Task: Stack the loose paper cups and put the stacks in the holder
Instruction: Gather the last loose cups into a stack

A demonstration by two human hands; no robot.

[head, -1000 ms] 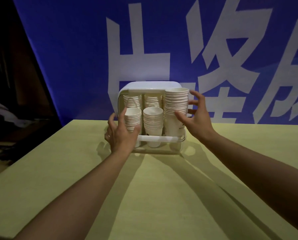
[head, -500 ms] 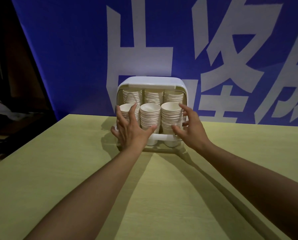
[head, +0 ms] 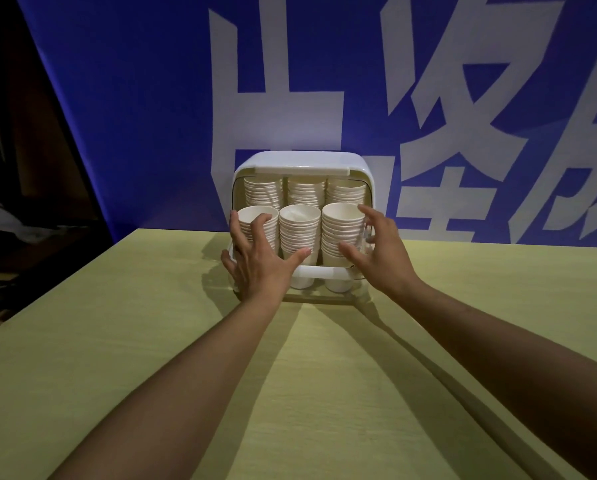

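Observation:
A white plastic cup holder [head: 300, 160] stands at the far edge of the table, open at the front. Inside are three back stacks of white paper cups [head: 305, 192] and three front stacks: left [head: 267, 216], middle [head: 298, 230] and right [head: 342, 226]. My left hand [head: 259, 261] lies spread against the left front stack, its thumb reaching across to the middle stack. My right hand [head: 380, 251] sits at the right front stack with loosely spread fingers, thumb in front and fingers at its right side. Neither hand grips a cup.
The yellow-green table [head: 290, 375] stretches from the holder toward me, with both forearms over it. A blue banner with large white characters [head: 428, 98] hangs right behind the holder. Dark space lies beyond the table's left edge [head: 30, 202].
The right front stack went down into the holder and stands level with the others. My right hand loosened its hold on it. My left hand spread over the left and middle stacks.

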